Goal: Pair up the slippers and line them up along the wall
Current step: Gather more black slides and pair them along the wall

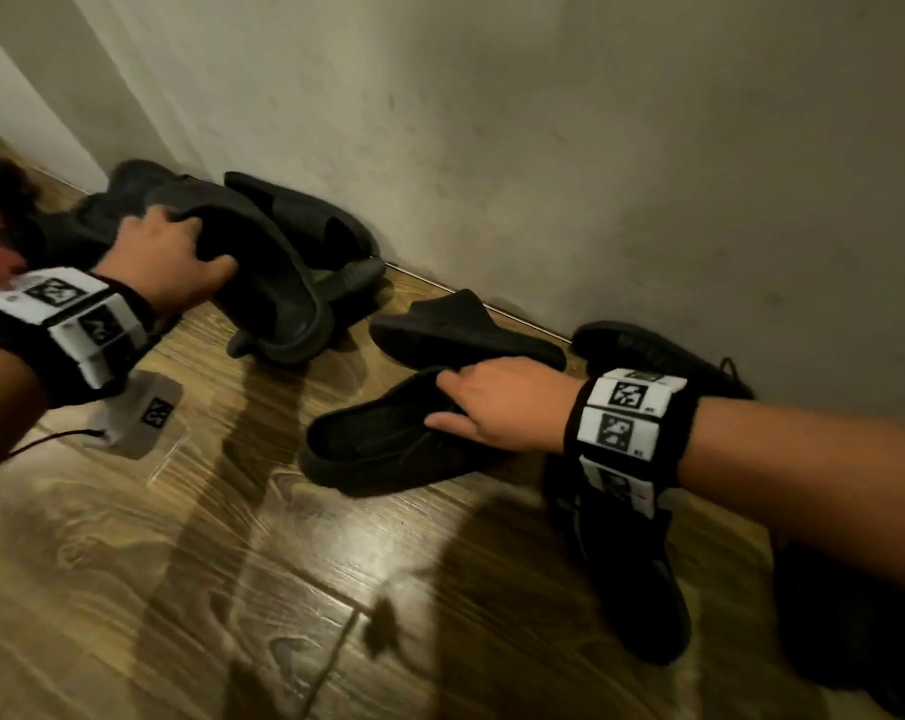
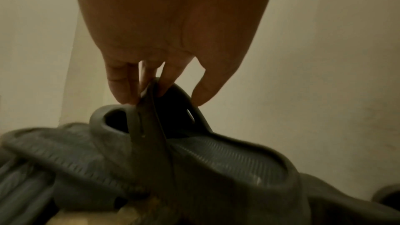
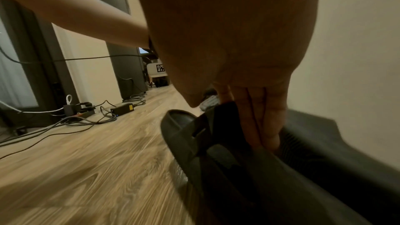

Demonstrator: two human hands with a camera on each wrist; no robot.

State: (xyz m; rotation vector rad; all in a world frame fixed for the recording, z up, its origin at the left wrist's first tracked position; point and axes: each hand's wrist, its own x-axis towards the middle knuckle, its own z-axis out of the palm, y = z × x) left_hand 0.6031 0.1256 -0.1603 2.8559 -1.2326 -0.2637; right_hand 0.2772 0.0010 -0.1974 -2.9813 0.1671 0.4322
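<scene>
My left hand [image 1: 201, 241] holds a dark grey slide slipper [image 1: 279, 293] by its strap, lifted and tilted over the floor near the wall [image 1: 544, 148]. In the left wrist view the fingers [image 2: 125, 91] pinch that strap and the ribbed slipper [image 2: 227, 160] hangs below. My right hand [image 1: 440, 402] grips the rim of a black closed-toe slipper [image 1: 383, 444] low over the floor; the right wrist view shows the fingers [image 3: 264, 126] curled into this slipper [image 3: 216, 156]. Another slide [image 1: 461, 330] lies by the wall, and one more [image 1: 310, 220] leans against it.
Dark fuzzy slippers [image 1: 123, 200] are piled at the far left by the wall. A black laced shoe [image 1: 648, 350] sits at the wall behind my right wrist, another dark shoe [image 1: 642, 563] under my forearm. Cables and a power brick [image 3: 121, 109] lie across the wooden floor [image 1: 232, 589].
</scene>
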